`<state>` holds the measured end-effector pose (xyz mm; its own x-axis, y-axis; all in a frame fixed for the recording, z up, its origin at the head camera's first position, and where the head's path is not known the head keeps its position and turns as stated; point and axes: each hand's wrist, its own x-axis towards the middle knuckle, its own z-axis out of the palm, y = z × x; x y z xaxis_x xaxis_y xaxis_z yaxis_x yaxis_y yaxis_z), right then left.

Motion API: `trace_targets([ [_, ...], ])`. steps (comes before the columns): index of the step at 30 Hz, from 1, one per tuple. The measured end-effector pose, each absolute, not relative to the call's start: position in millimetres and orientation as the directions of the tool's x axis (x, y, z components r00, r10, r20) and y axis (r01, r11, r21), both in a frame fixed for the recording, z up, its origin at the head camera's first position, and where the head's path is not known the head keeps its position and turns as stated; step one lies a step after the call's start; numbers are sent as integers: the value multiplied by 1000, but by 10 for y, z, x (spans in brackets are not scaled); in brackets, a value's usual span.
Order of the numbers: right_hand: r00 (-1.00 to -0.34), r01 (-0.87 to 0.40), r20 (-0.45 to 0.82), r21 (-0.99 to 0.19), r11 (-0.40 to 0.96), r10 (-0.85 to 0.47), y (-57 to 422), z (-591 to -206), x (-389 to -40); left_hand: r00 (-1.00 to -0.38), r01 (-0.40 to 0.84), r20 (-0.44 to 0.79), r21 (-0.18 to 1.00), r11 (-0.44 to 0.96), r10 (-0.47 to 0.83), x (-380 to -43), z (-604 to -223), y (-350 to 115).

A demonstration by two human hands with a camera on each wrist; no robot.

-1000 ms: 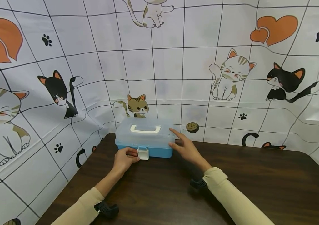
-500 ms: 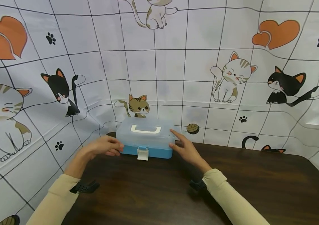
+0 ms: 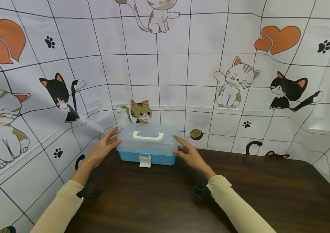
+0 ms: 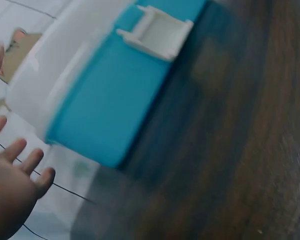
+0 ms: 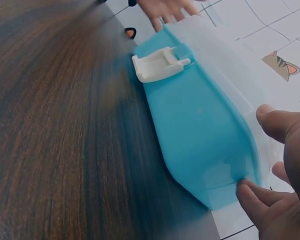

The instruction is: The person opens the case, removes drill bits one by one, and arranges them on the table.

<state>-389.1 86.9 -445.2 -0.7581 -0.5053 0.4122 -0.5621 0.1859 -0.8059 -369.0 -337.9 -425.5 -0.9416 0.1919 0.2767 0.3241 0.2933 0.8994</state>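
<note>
A plastic storage box with a blue base (image 3: pixel 165 159) and a frosted, see-through lid (image 3: pixel 128 146) stands at the table's back edge. Its lid is down, with a white carry handle (image 3: pixel 148 138) on top. On the front, the white latch (image 5: pixel 157 65) tilts outward from the base. My left hand (image 3: pixel 104 149) is at the box's left end with fingers spread; in the left wrist view its fingertips look slightly apart from the box. My right hand (image 3: pixel 192 158) touches the right end, thumb near the lid's edge and fingertips at the base's corner. Both hands hold nothing.
The dark wooden table (image 3: pixel 159 197) extends to the front and right. Close behind the box hangs a white sheet (image 3: pixel 202 68) with grid lines and printed cats, which also runs along the left side.
My left hand has left the latch, moved left to the box's left corner, then up beside the lid with fingers spreading. My right hand has stayed at the right end.
</note>
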Motion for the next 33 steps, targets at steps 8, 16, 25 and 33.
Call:
trace_targets([
  [8, -746, -572, 435, -806, 151, -504, 847, -4503, -3899, -948, 275, 215, 923, 269, 233, -3727, -4551, -3371],
  [16, -762, -534, 399, -833, 144, -511, 852, -4515, -3889, -960, 257, 218, 934, 249, 174, -3722, -4649, -3354],
  [25, -740, -591, 437, -785, 184, -511, 829, -4518, -3941, -963, 265, 237, 912, 312, 124, -3699, -4636, -3359],
  [33, -744, -596, 443, -778, 199, -500, 869, -4516, -3923, -939, 342, 307, 866, 364, 152, -3698, -4575, -3312],
])
